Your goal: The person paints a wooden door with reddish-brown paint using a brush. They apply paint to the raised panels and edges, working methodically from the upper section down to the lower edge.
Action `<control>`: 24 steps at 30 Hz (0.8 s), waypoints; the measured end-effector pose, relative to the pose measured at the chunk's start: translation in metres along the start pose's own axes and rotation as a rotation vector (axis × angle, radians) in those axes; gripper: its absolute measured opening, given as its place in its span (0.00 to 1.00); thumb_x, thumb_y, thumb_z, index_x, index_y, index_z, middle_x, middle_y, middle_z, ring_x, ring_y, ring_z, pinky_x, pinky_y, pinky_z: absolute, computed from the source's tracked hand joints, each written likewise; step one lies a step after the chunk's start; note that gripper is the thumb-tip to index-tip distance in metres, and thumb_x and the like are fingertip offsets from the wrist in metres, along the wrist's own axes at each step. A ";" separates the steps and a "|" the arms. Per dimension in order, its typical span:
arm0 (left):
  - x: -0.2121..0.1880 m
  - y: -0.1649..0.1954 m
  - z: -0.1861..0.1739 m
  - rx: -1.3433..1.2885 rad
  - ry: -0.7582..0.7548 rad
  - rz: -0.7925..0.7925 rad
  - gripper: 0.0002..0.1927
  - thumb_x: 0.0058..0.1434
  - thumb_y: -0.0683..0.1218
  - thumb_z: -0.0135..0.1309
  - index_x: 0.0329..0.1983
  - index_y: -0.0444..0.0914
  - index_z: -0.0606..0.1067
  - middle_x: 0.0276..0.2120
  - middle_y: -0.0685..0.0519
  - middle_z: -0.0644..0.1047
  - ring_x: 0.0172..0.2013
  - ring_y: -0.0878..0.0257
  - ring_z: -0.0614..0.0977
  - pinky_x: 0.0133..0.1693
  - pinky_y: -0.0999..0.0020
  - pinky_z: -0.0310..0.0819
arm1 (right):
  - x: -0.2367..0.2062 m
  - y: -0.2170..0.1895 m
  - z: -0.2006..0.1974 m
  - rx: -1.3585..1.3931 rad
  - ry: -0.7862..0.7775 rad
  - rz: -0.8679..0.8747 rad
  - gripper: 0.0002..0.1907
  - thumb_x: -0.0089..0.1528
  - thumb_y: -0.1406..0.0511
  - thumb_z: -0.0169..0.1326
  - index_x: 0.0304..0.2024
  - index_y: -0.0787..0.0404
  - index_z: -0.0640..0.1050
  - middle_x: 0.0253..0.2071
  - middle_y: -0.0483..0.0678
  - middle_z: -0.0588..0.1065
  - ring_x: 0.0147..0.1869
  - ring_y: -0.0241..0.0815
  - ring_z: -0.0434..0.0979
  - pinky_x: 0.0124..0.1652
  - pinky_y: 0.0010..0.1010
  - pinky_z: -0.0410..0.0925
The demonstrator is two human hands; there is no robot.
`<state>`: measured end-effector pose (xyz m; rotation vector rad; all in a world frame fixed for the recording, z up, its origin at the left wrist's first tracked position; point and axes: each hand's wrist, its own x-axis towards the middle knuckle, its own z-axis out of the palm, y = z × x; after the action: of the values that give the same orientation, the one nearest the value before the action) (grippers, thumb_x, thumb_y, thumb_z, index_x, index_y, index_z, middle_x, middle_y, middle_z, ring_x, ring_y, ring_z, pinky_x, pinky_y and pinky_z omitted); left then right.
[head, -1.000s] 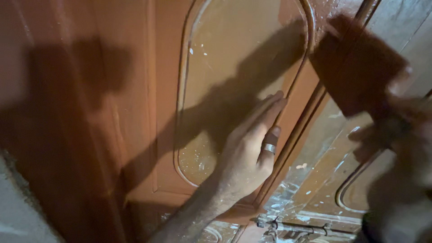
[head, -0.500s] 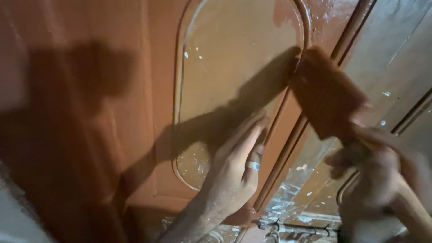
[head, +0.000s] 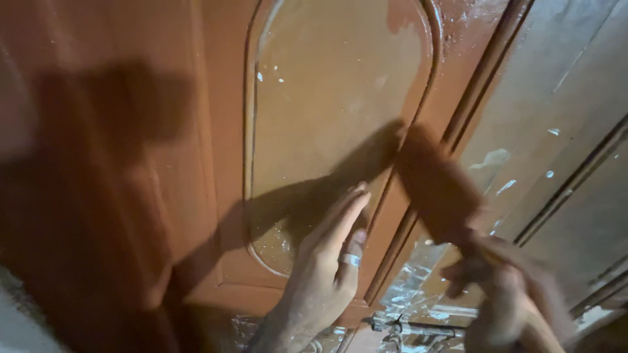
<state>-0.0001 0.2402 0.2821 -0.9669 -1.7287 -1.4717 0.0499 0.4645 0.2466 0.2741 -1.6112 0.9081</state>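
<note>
With the left hand (head: 324,274) spread flat on the wet door panel (head: 327,111), the roller (head: 435,186) gripped by the blurred right hand (head: 504,297) could paint its fingers.

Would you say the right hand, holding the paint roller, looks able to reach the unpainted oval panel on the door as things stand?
Probably yes. The right hand holds the paint roller right at the oval panel edge; the left hand covers only the panel's lower corner, leaving the rest free.

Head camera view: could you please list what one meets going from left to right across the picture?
Dark shadow on the orange door → arched recessed panel → left hand with a ring, flat on the door → paint roller → right hand holding the roller → unpainted door leaf.
</note>
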 end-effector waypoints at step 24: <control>-0.054 -0.033 0.007 -0.011 0.050 -0.202 0.22 0.72 0.41 0.45 0.68 0.32 0.66 0.68 0.40 0.70 0.70 0.46 0.71 0.66 0.57 0.65 | -0.100 0.101 -0.024 0.261 -0.426 0.042 0.21 0.75 0.55 0.41 0.51 0.63 0.78 0.31 0.52 0.77 0.34 0.43 0.78 0.51 0.39 0.74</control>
<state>-0.0015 0.2373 0.2187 -0.7719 -1.8264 -1.6201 0.0308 0.5177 0.1144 0.6534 -1.8893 1.1500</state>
